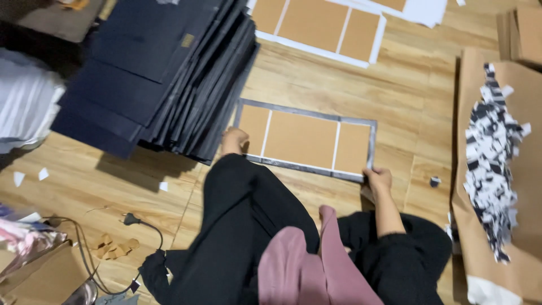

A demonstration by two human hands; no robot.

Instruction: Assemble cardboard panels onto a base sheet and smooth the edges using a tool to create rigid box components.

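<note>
Left hand point(234, 139): fingers curled, pressing the near left corner of grey-bordered card sheet point(307, 139). Right hand point(378, 179): pinching its near right corner. Dark sheet stack point(158, 73) beside.

Even, moderately bright indoor light, seemingly from above right. Soft shadow falls left and below dark sheet stack point(164, 73) onto wood floor point(429, 85). Mild sheen on floorboards, no hard glare. Top-left corner dim, detail lost. Whole frame slightly soft, perhaps motion blur; paper scrap pile point(494, 164) smeared. Near trouser leg point(237, 237) out of focus. Slight tilt, little edge distortion
</note>
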